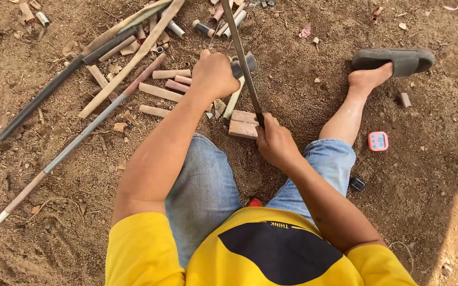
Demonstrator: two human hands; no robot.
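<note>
Fingers of my right hand point(275, 142) are wrapped tight round the handle of a long blade point(242, 61), which slants up and away from me over the brick point(244, 125). My left hand point(214, 74) is closed on a short grey stick point(238, 79) stood upright, its lower end near the brick. The blade's edge lies against the stick, just beside my left fist; whether it has bitten in yet I cannot tell.

As for progress, a fair bit looks done: short cut pieces point(160, 92) lie scattered on the dirt ground beyond my left hand, more at the far edge. Plenty seems left: several long poles point(80, 135) lie whole across the ground to my left. A small pink timer point(378, 141) sits by my right knee.
</note>
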